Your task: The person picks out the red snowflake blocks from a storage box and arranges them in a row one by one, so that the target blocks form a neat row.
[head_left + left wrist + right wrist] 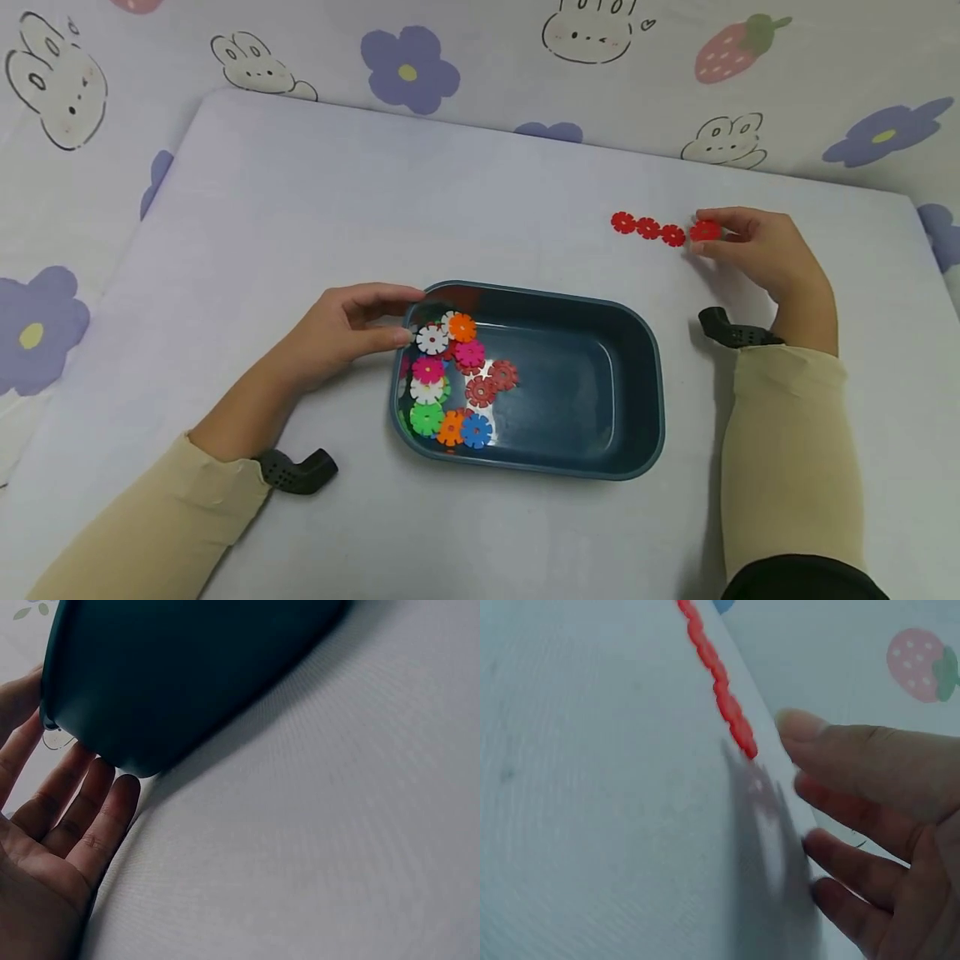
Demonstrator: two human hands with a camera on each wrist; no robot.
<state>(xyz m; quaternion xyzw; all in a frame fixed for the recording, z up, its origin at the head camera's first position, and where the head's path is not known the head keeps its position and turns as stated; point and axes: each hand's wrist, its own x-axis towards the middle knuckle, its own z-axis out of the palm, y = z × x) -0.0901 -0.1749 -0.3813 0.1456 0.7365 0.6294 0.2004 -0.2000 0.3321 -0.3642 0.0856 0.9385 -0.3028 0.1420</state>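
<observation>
At the back right in the head view, my right hand (757,246) pinches a red flower-shaped disc (705,231) by its edges between thumb and index finger. Just left of it, several red discs (648,228) lie in a row on the white tabletop; the right wrist view shows this red row (718,679) close to the thumb tip. The disc in the fingers is hidden there. My left hand (345,329) rests its fingertips at the left end of a dark blue-green tub (600,471). In the left wrist view the fingers (82,802) lie against the tub's outside.
Inside the tub's left end, mixed flower discs (426,418) in green, white, orange, pink, blue and red are heaped. The white tabletop (337,175) ends at the back against a patterned cloth (487,50). A black camera mount (738,333) sits on each wrist.
</observation>
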